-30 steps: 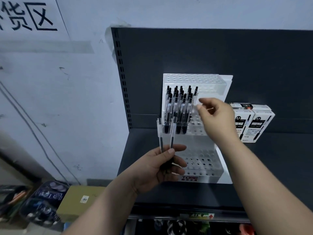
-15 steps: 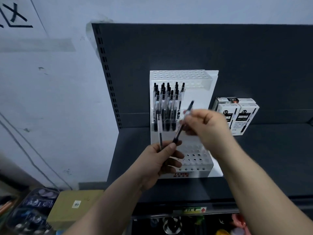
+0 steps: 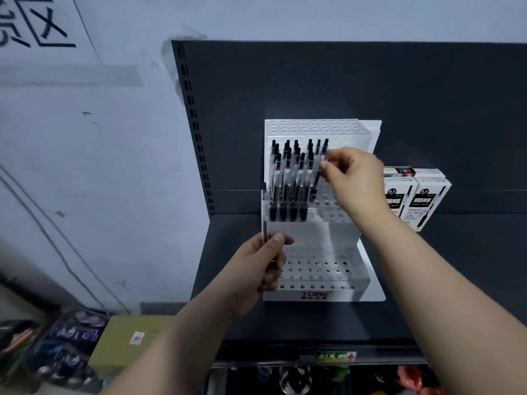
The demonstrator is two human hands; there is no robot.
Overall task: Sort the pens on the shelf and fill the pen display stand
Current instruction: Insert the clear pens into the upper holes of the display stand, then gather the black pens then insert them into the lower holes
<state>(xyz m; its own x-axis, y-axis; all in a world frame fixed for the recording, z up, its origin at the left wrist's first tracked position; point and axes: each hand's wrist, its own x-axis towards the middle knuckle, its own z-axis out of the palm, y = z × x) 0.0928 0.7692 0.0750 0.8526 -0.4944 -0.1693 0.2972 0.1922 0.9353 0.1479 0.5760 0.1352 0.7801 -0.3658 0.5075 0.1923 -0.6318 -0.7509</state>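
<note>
Cardboard box at lower left is dim, its label unreadable. Left hand has its grip curled round a clear pen held upright at the left edge of the white display stand on the dark shelf, the lower barrel hidden in the fist. Black-capped pens fill the stand's upper-left holes; right hand pinches another pen just beside them, its tip hard to make out, and pen boxes stand partly behind the wrist

A pale, scuffed wall flanks a dark shelf unit; a cardboard box, seemingly floor-level, sits lower left.
</note>
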